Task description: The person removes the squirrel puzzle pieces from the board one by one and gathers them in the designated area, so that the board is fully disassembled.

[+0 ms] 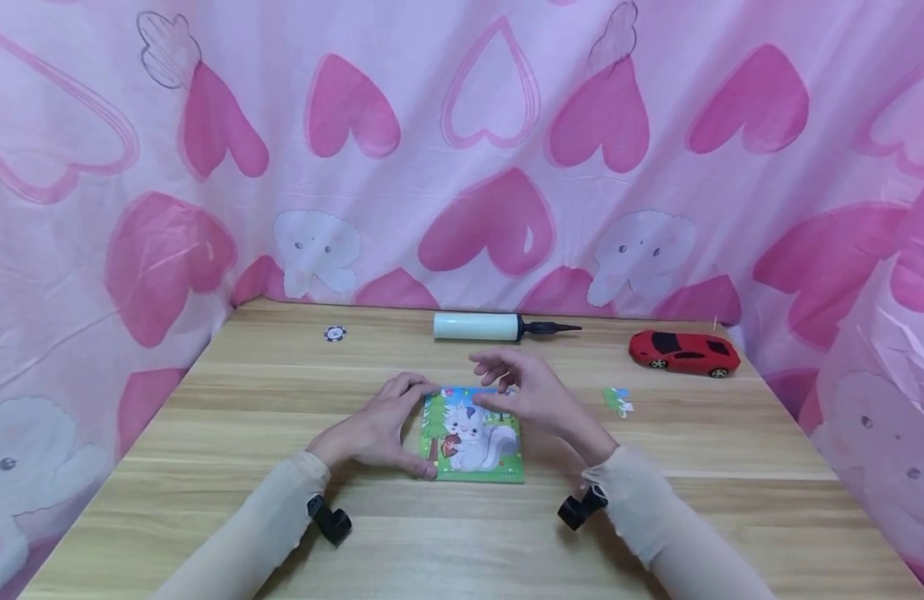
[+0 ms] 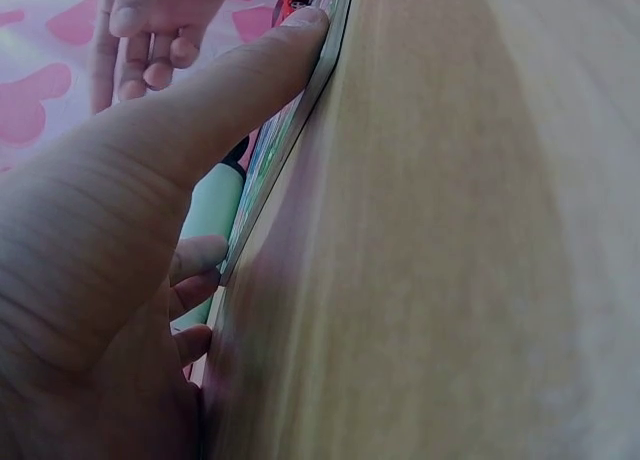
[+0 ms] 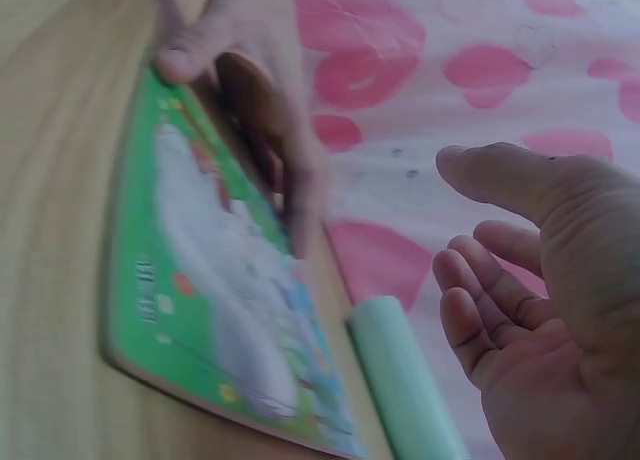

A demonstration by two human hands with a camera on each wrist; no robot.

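A square squirrel jigsaw puzzle (image 1: pixel 476 446) lies face up on the wooden table, its green border and white squirrel showing. My left hand (image 1: pixel 375 425) holds it along the left side, thumb on the near corner and fingers at the far one. Over the puzzle's far right part hovers my right hand (image 1: pixel 532 389), fingers loosely bent and holding nothing. In the right wrist view the right hand (image 3: pixel 560 300) is apart from the puzzle (image 3: pixel 220 280), with a gap between thumb and fingers. A loose puzzle piece (image 1: pixel 617 402) in green and blue lies to the right.
Behind the puzzle lies a pale hand pump (image 1: pixel 476 327) with a black nozzle. A red toy car (image 1: pixel 684 353) stands at the back right, and a small round chip (image 1: pixel 335 333) lies at the back left. A pink heart-patterned curtain (image 1: pixel 462 108) surrounds the table.
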